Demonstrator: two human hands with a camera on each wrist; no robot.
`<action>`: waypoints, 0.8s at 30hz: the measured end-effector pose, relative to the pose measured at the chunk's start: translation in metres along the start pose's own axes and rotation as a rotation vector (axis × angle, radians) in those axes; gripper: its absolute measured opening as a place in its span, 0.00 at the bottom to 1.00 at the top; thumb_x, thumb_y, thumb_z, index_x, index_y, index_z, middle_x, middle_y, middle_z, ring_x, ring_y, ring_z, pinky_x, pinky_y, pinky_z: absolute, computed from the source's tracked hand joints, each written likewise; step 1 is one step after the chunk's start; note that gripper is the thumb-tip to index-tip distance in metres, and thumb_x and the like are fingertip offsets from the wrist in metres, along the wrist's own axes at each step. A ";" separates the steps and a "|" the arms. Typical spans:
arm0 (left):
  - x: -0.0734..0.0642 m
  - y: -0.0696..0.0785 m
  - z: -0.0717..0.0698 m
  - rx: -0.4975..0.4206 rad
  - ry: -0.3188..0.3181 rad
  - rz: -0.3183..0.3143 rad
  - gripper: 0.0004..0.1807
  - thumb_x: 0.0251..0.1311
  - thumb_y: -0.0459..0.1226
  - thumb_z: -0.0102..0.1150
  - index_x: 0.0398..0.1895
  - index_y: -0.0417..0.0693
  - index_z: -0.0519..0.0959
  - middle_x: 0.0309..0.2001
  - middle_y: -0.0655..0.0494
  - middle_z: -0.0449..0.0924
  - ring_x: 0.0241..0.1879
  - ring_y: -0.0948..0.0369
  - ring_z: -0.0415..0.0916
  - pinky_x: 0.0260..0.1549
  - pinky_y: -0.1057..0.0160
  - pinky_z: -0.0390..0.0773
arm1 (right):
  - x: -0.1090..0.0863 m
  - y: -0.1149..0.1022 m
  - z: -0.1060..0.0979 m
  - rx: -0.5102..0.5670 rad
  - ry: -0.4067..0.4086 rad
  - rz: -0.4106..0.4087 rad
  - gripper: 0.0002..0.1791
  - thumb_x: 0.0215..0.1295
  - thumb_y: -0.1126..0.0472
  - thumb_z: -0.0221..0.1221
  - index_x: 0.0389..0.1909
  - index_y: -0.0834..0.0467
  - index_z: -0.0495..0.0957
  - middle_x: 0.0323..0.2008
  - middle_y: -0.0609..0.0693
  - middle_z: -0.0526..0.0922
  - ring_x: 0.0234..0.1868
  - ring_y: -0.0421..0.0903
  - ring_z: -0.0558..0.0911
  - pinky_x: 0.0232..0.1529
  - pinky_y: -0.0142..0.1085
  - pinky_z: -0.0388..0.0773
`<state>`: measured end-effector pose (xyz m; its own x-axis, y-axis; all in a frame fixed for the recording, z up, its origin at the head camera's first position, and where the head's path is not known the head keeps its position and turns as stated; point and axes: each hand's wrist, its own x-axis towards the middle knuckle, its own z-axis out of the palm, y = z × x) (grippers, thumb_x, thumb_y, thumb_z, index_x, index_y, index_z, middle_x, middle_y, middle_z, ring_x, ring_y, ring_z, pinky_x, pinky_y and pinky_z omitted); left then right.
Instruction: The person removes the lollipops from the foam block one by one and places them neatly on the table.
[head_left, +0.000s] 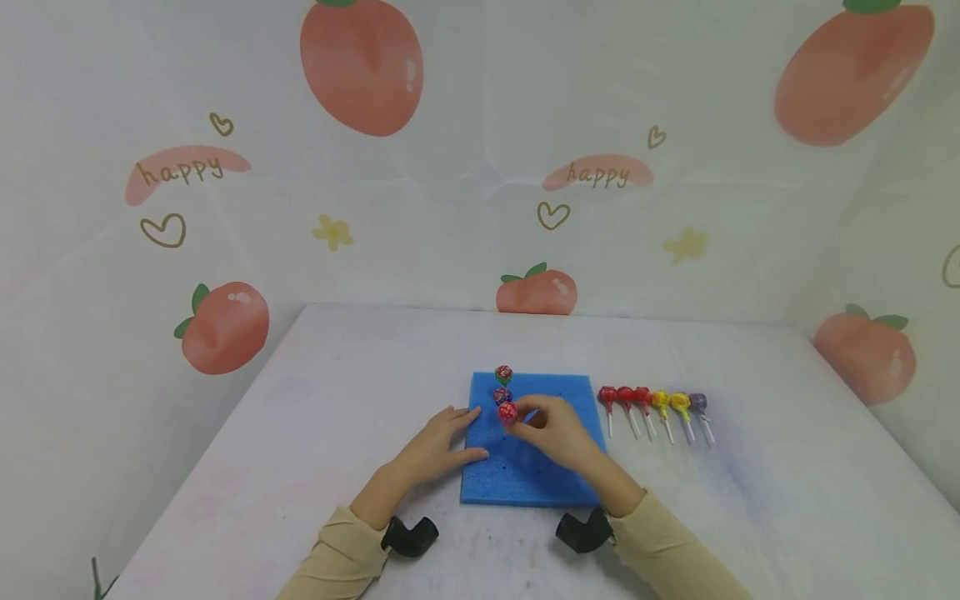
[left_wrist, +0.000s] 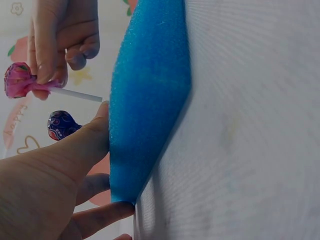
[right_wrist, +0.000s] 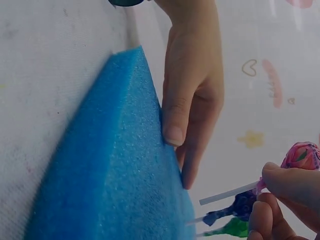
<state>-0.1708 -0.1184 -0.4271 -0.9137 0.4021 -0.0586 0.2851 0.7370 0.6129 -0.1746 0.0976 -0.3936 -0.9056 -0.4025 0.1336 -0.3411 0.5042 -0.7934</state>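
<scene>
My right hand (head_left: 557, 432) pinches a pink-red wrapped lollipop (head_left: 507, 413) just below its candy, over the blue foam board (head_left: 540, 483). In the left wrist view the white stick (left_wrist: 77, 94) points toward the board, its end clear of the foam. Two lollipops stand in the board behind it: a dark blue one (head_left: 502, 396) and, farther back, one with a green wrapper and red top (head_left: 504, 374). My left hand (head_left: 435, 448) rests along the board's left edge, thumb on the top face, fingers spread and fairly straight.
Right of the board several lollipops lie in a row: red (head_left: 626, 394), yellow (head_left: 679, 402) and purple (head_left: 698, 402), sticks toward me. Small holes dot the foam. A pale cloth covers the table (head_left: 300, 500), with a printed backdrop behind. Black devices (head_left: 411, 537) sit at both wrists.
</scene>
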 end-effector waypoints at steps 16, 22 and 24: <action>0.000 0.000 0.000 0.006 -0.001 -0.004 0.38 0.57 0.53 0.58 0.68 0.46 0.62 0.67 0.41 0.63 0.70 0.41 0.52 0.65 0.39 0.58 | -0.006 0.009 -0.013 0.011 0.032 0.021 0.10 0.59 0.61 0.62 0.40 0.60 0.81 0.36 0.55 0.84 0.29 0.39 0.80 0.32 0.24 0.77; 0.000 0.000 0.000 0.001 0.003 0.002 0.38 0.58 0.53 0.58 0.68 0.46 0.63 0.67 0.41 0.63 0.70 0.41 0.52 0.65 0.40 0.58 | -0.007 0.011 -0.018 0.016 0.038 0.048 0.11 0.59 0.60 0.62 0.41 0.60 0.81 0.36 0.55 0.83 0.29 0.41 0.80 0.32 0.24 0.77; 0.000 0.000 0.000 -0.001 0.005 0.005 0.38 0.58 0.52 0.58 0.68 0.46 0.63 0.67 0.41 0.63 0.70 0.41 0.52 0.65 0.40 0.58 | -0.008 0.012 -0.019 0.018 0.042 0.060 0.11 0.59 0.60 0.63 0.41 0.60 0.81 0.36 0.55 0.83 0.29 0.41 0.80 0.32 0.24 0.77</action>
<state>-0.1703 -0.1184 -0.4269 -0.9135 0.4034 -0.0519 0.2895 0.7345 0.6138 -0.1766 0.1213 -0.3924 -0.9343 -0.3391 0.1099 -0.2813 0.5123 -0.8114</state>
